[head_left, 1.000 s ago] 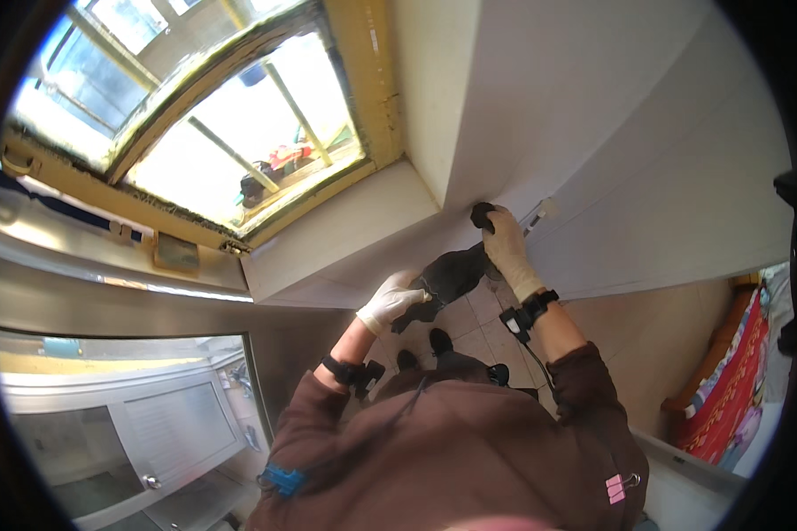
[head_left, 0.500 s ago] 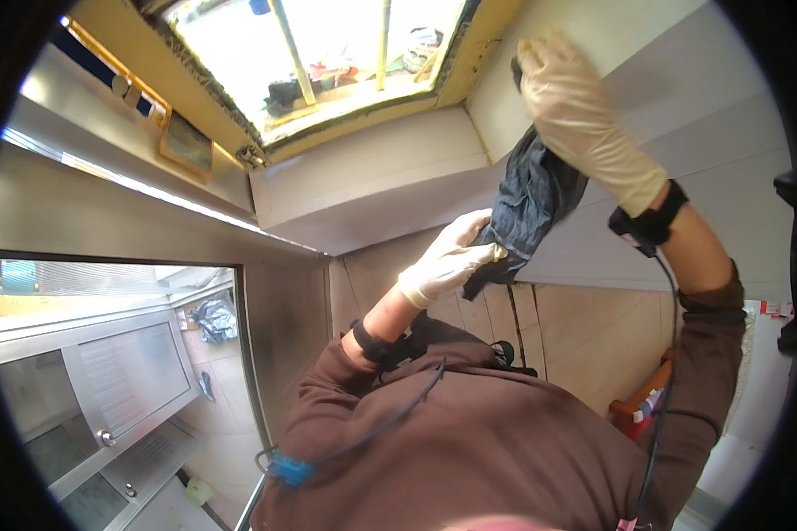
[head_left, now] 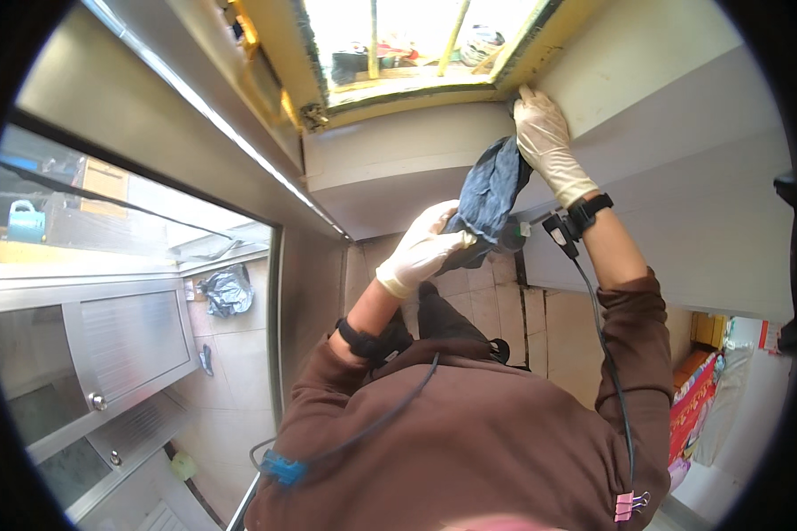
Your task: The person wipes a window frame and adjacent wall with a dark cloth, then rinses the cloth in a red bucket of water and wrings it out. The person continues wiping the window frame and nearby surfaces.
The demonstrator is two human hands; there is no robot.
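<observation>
The cloth (head_left: 489, 190) lies between left hand (head_left: 422, 248) and right hand (head_left: 547, 142), before the window (head_left: 416, 96).

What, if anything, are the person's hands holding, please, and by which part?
A dark cloth: the left hand grips it near its lower end; the right hand holds its bunched upper end.

What appears to be a home interior shows a barred, yellow-framed window (head_left: 421, 44) at top center, knobbed cabinet doors (head_left: 133, 336) at left and red patterned cloth (head_left: 692, 416) at lower right
</observation>
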